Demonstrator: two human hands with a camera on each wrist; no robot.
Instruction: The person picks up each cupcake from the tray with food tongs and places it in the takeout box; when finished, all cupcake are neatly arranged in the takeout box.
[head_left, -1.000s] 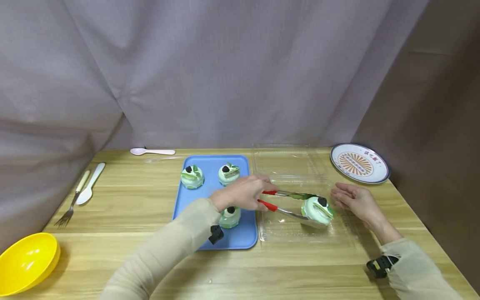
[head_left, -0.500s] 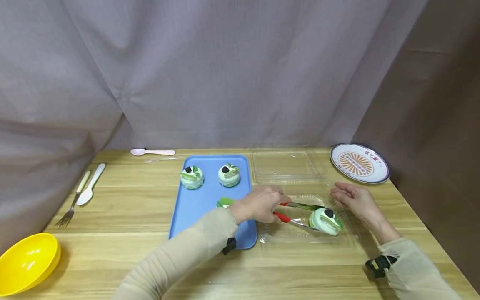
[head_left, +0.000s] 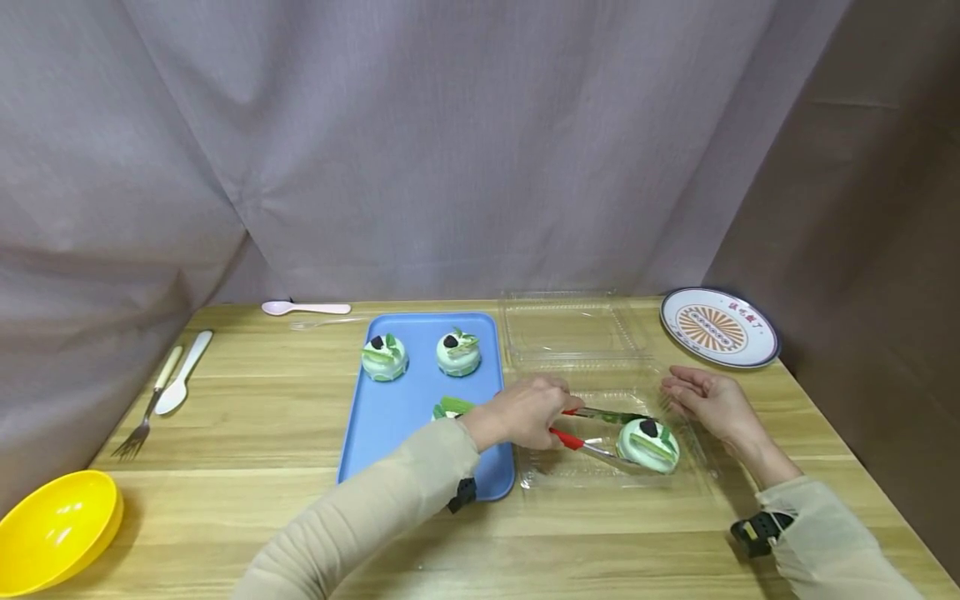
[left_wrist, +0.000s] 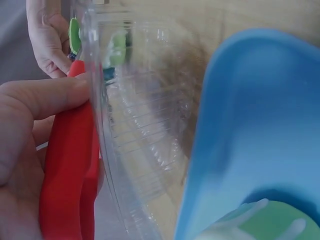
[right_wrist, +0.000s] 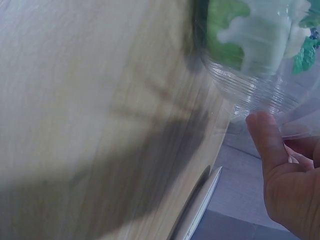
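Note:
My left hand (head_left: pixel 528 412) grips red-handled tongs (head_left: pixel 568 439), also seen close up in the left wrist view. The metal arms lie on either side of a pale green cupcake (head_left: pixel 648 446) topped with a dark berry and green slices. This cupcake is in the right part of the clear plastic container (head_left: pixel 547 479), near its bottom. At the container's right side, my right hand (head_left: pixel 716 408) holds the rim, and its thumb (right_wrist: pixel 262 130) lies against the ribbed wall. The blue tray (head_left: pixel 382 433) bears more cupcakes (head_left: pixel 458 353), one partly hidden behind my left arm.
The container's lid (head_left: pixel 562 325) lies folded back toward the curtain. A patterned plate (head_left: pixel 720 327) stands at the back right. At left are a yellow bowl (head_left: pixel 60 529), a fork (head_left: pixel 150 408), a white spoon (head_left: pixel 183 372) and a pink spoon (head_left: pixel 306 307).
My left hand has moved right and slightly toward me, lowering the tongs and cupcake into the container. In the last half second the cupcake shifts only slightly. The right hand stays at the rim.

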